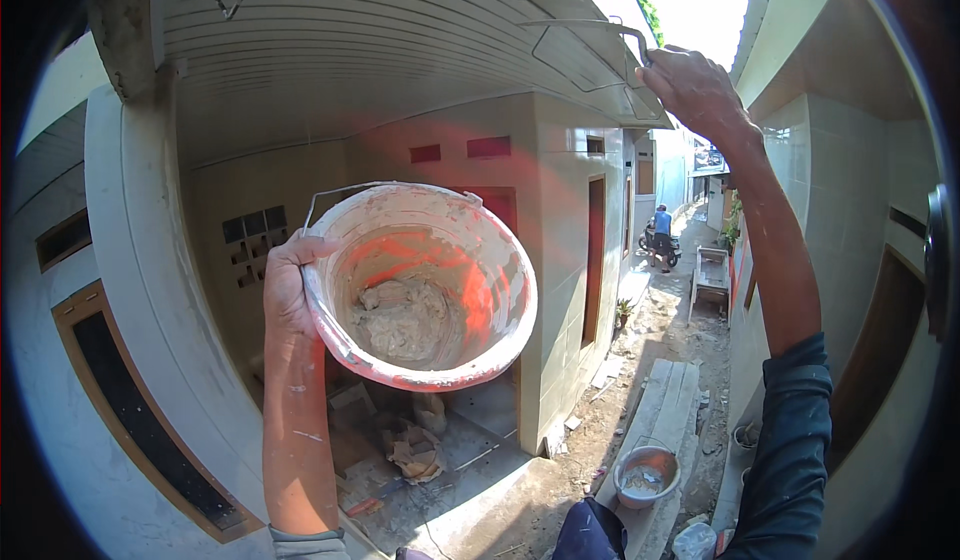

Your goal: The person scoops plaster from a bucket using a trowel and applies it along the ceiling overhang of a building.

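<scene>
In the head view, the fingers of the left hand (292, 285) grasp the rim of a plaster-smeared orange bucket (480, 295), thumb over the edge; it tilts toward the camera just right of them, pale paste (405, 322) inside. The fingers of the raised right hand (697, 98) clench around the handle of a thin metal tool (585, 25), which extends to their left. Above the left fingers spreads a slatted ceiling (350, 45); below them, a crumpled paper sack (415, 452) lies on a littered porch floor (480, 495). Well below the right fingers, a rubble-strewn alley (585, 430) runs between pale walls, with long planks (665, 400) bearing a second bucket (669, 475). Beyond those fingers, far down the alley, a person in blue (662, 222) is beside a motorbike (673, 252)
</scene>
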The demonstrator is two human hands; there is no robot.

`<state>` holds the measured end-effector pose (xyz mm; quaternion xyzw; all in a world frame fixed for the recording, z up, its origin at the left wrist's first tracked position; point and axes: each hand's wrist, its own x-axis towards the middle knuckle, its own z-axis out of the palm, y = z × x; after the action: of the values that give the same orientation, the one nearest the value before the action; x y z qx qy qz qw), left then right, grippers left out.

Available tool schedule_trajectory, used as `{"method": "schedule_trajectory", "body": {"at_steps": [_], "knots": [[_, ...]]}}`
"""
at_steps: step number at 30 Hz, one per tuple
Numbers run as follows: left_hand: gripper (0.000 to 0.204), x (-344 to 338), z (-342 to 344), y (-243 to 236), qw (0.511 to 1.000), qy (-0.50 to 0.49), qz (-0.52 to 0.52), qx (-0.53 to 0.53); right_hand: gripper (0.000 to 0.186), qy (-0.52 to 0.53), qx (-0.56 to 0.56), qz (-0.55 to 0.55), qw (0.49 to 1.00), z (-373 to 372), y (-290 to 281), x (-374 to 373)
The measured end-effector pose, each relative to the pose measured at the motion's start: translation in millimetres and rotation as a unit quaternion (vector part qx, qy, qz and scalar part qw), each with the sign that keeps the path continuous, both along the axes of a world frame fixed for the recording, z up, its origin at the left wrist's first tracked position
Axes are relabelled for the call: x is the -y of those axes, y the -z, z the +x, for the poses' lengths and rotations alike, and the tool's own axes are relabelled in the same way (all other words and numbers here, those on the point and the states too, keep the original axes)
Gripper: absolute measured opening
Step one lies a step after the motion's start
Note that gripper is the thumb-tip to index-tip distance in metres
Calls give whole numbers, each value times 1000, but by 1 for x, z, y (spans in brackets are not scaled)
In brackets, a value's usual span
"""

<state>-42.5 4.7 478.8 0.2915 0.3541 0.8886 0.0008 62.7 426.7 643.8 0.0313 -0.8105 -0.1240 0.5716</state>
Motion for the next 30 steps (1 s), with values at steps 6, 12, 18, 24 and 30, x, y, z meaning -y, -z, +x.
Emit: {"method": "schedule_trajectory", "body": {"at_steps": [6,12,18,24,30], "knots": [[29,9,-16,7,1000,-20,-8,16,30,198,-23,27,979,-53,-62,-35],[27,13,-20,7,998,-56,-16,21,32,148,-4,29,989,-49,-108,-27],[24,4,-11,3,998,-54,-14,25,40,-60,-23,30,997,3,-112,23],[18,-1,-10,6,998,-55,5,11,49,-208,-211,118,948,11,-113,37],[18,5,-6,4,999,-29,19,39,51,-298,-11,-6,955,4,-100,53]]}}
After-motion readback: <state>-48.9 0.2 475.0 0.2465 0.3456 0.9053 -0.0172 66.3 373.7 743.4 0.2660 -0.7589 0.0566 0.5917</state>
